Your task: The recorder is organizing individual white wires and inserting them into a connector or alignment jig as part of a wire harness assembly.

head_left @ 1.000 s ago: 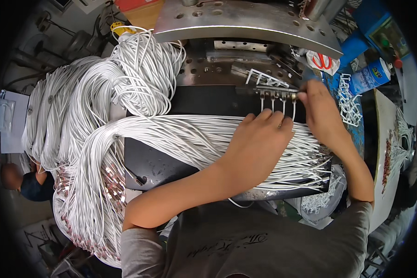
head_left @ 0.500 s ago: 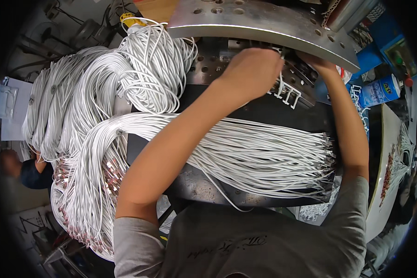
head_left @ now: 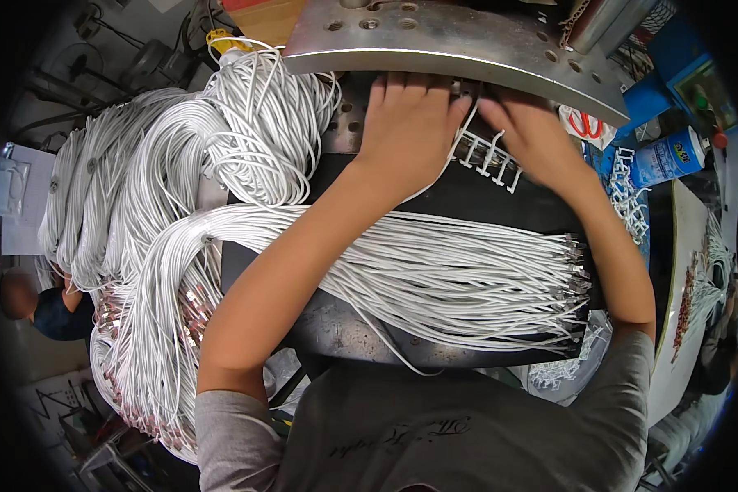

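My left hand [head_left: 414, 123] lies on the metal mould under the overhanging steel plate [head_left: 459, 70]. Its fingers stretch forward and the thumb stands apart; the fingertips go out of sight beneath the plate. A white cable [head_left: 470, 123] rises beside that thumb and passes under the hand. My right hand [head_left: 537, 135] reaches in from the other side, slightly blurred, thumb extended and fingertips hidden below the plate. Between the hands sits a white branched plastic sprue [head_left: 492, 160] on the mould. A fanned bundle of white cables [head_left: 467, 279] with metal ends lies before me.
Thick coils of white cable [head_left: 262, 123] are heaped at the left. More cables with coppery ends [head_left: 193, 307] hang below them. A blue spray can [head_left: 668, 157], white plastic scraps [head_left: 629, 197] and red loops [head_left: 584, 123] are at the right. Another person [head_left: 57, 312] is at far left.
My left hand has moved left and flattened out on the mould with its fingers forward. My right hand has come out from under the plate toward me, uncovering the red loops.
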`<state>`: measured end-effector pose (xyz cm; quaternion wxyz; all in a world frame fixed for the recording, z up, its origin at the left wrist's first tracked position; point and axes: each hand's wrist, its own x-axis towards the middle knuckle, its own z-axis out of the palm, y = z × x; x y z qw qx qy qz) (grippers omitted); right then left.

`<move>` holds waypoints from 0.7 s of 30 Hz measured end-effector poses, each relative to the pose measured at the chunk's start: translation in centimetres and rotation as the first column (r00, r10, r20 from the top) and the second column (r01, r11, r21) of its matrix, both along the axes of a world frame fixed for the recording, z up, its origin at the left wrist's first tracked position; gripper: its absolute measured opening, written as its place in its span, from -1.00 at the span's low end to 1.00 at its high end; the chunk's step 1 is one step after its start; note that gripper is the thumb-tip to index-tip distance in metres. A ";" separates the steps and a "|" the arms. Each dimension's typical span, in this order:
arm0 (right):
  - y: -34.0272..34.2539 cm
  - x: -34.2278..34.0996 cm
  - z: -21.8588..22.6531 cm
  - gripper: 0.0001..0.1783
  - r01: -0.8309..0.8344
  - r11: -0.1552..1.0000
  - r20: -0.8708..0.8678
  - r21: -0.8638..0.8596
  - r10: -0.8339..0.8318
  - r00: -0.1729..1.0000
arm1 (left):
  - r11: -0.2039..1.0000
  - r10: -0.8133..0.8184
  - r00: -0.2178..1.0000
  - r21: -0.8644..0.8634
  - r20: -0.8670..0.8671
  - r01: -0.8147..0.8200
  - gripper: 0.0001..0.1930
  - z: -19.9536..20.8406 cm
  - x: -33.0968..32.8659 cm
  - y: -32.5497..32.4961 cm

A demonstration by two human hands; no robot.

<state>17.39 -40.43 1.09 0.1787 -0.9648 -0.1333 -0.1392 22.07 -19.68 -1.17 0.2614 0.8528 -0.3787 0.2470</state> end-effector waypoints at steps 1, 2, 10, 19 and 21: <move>0.5 -0.3 0.0 -0.58 0.006 1.000 -0.001 -0.002 -0.006 1.000 | 0.998 0.063 0.998 0.030 0.014 -0.063 -0.56 -0.4 -0.1 -0.1; 0.9 -0.6 0.0 -0.57 -0.042 0.999 0.081 -0.031 0.044 0.996 | 0.990 0.124 0.992 0.060 0.033 -0.125 -0.53 -0.5 -0.1 -0.3; 1.2 0.6 -0.3 -0.54 -0.084 0.995 0.113 -0.059 0.090 0.990 | 0.987 0.100 0.992 0.119 0.077 -0.108 -0.52 -1.1 1.6 -0.6; 1.7 0.1 -1.7 -0.71 0.013 0.997 0.202 0.073 -0.028 0.979 | 0.995 0.071 0.995 0.070 -0.074 -0.066 -0.50 0.4 0.3 0.9; 1.8 -0.1 -1.9 -0.74 0.071 0.994 0.138 0.079 -0.082 0.987 | 0.992 -0.121 0.976 -0.065 -0.181 0.111 -0.48 1.6 -2.3 2.7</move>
